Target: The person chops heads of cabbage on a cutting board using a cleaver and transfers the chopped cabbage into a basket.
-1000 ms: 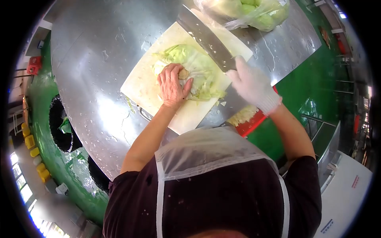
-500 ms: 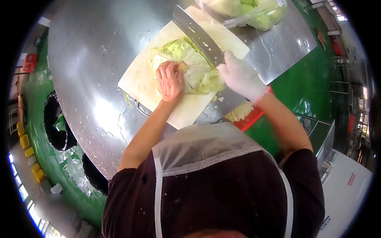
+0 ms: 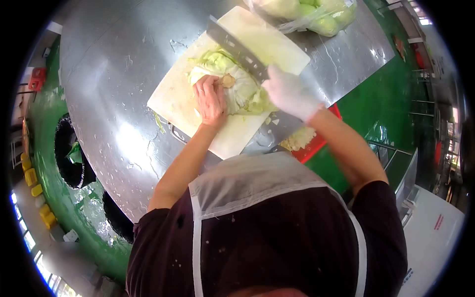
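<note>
A pale green cabbage (image 3: 241, 93) lies on the white cutting board (image 3: 167, 95), its cut stem facing up and some leaf edges loose. My bare left hand (image 3: 211, 101) presses on its left side, fingers curled against the leaves beside the stem. In a white glove, my right hand (image 3: 289, 93) grips a large knife, its handle hidden inside the fist. The broad, wet knife blade (image 3: 238, 50) slants up and left along the cabbage's far right edge, overlapping it in this view.
A clear bag of cabbages (image 3: 321, 17) lies beyond the board on the steel table (image 3: 109, 74). At the near right, a red container (image 3: 316, 146) holds chopped pale pieces (image 3: 299, 138). Black-lined bins (image 3: 69, 151) stand left on the green floor.
My right hand and the knife have shifted left, bringing the blade closer over the cabbage. My left hand has slid slightly left, showing more of the stem.
</note>
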A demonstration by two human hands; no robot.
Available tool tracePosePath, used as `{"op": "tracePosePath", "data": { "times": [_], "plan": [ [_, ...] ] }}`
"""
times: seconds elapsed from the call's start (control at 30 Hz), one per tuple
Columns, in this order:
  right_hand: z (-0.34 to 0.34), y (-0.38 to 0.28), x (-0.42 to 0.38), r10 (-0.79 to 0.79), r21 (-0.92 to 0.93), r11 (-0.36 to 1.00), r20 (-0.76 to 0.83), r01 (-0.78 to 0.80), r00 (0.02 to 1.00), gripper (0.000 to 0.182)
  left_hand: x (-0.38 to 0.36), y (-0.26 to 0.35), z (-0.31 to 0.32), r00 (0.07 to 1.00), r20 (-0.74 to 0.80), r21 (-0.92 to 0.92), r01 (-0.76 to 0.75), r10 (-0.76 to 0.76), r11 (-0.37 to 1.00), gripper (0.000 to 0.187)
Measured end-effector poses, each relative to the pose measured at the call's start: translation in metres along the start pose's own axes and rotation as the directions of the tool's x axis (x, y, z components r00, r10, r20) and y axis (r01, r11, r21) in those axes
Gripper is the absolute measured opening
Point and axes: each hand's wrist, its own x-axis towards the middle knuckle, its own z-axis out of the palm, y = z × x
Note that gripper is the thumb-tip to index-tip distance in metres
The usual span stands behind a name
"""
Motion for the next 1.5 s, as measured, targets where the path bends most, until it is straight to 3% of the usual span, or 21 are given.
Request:
{"op": "tracePosePath", "data": {
  "times": [0.1,0.3,0.47,0.57,0.67,0.7,0.8,0.83,0.93,0.97,1.0,1.07,1.1,1.17,1.2,1.23,1.27,1.33,1.37,1.47,1.5],
  "plan": [
    [-0.031,-0.015,-0.017,0.037,0.033,0.999,0.076,-0.039,0.996,0.027,0.002,0.004,-0.003,0.998,0.02,-0.026,0.052,-0.051,0.998,0.032],
    [0.0,-0.013,0.0,0.004,0.033,0.999,0.275,-0.014,0.962,0.028,0.0,-0.002,-0.004,0.994,0.104,-0.005,0.036,-0.035,0.999,0.026],
    [0.042,-0.009,0.011,-0.03,0.046,0.999,0.161,0.023,0.987,0.024,0.004,-0.001,-0.002,0.993,0.111,-0.016,0.05,-0.048,0.999,0.023],
    [0.033,-0.007,0.017,-0.069,0.013,0.998,0.099,0.068,0.993,0.023,0.028,0.014,-0.015,0.974,0.113,0.217,-0.217,0.196,0.952,0.032],
    [0.021,0.001,0.011,-0.067,-0.01,0.998,0.131,0.069,0.989,0.024,0.044,0.008,-0.023,0.895,0.378,0.154,-0.311,0.235,0.938,0.041],
    [0.014,0.01,0.012,-0.056,-0.044,0.997,0.139,0.063,0.989,0.024,0.046,0.009,-0.026,0.896,0.388,0.163,-0.297,0.215,0.941,0.042],
    [0.001,0.025,0.009,-0.054,-0.097,0.993,0.161,0.07,0.985,0.021,0.046,0.036,-0.045,0.819,0.569,0.336,-0.151,-0.073,0.93,0.041],
    [0.002,0.03,0.008,-0.074,-0.079,0.993,0.158,0.087,0.985,0.022,0.046,0.046,-0.053,0.815,0.575,0.393,-0.198,-0.072,0.898,0.034],
    [-0.007,0.035,-0.011,-0.037,0.026,0.999,0.072,0.035,0.997,0.026,0.055,0.029,-0.059,0.794,0.572,0.31,0.025,-0.207,0.951,0.024],
    [-0.011,0.035,-0.021,-0.006,0.07,0.998,0.047,0.002,0.999,0.027,0.07,0.018,-0.057,0.82,0.541,0.254,0.054,-0.189,0.966,0.016],
    [-0.017,0.038,-0.03,0.051,0.132,0.99,-0.025,-0.047,0.998,0.027,0.092,0.016,-0.057,0.802,0.597,0.2,-0.115,-0.028,0.973,0.02],
    [-0.027,0.051,-0.046,0.175,0.256,0.958,-0.152,-0.132,0.973,0.029,0.13,0.008,-0.038,0.589,0.733,0.028,-0.525,0.339,0.851,0.06],
    [-0.027,0.06,-0.051,0.233,0.301,0.937,-0.16,-0.177,0.959,0.028,0.139,0.014,-0.023,0.502,0.8,0.037,-0.588,0.328,0.808,0.081],
    [-0.029,0.075,-0.057,0.348,0.386,0.886,-0.183,-0.258,0.92,0.029,0.146,0.011,0.015,0.399,0.85,0.031,-0.69,0.345,0.723,0.086],
    [-0.027,0.075,-0.061,0.34,0.313,0.911,-0.209,-0.266,0.917,0.029,0.148,0.007,0.031,0.344,0.871,0.021,-0.74,0.352,0.672,0.089],
    [-0.024,0.074,-0.068,0.33,0.237,0.932,-0.236,-0.276,0.914,0.029,0.146,0.0,0.044,0.312,0.887,0.018,-0.761,0.341,0.649,0.087],
    [-0.021,0.074,-0.073,0.32,0.159,0.945,-0.259,-0.287,0.911,0.03,0.143,0.0,0.049,0.33,0.905,0.027,-0.676,0.269,0.737,0.086],
    [-0.012,0.074,-0.072,0.362,0.236,0.917,-0.162,-0.321,0.918,0.03,0.136,-0.002,0.053,0.33,0.937,0.061,-0.481,0.116,0.874,0.085],
    [-0.009,0.073,-0.069,0.376,0.276,0.901,-0.113,-0.334,0.92,0.03,0.125,0.004,0.046,0.432,0.898,0.151,-0.488,0.088,0.86,0.075],
    [-0.012,0.065,-0.053,0.279,0.197,0.949,-0.15,-0.247,0.949,0.031,0.107,0.039,0.036,0.507,0.8,0.504,-0.279,-0.321,0.817,0.066],
    [-0.019,0.059,-0.045,0.27,0.179,0.953,-0.144,-0.243,0.952,0.03,0.104,0.043,0.034,0.537,0.778,0.522,-0.266,-0.325,0.811,0.062]
  ]
}}
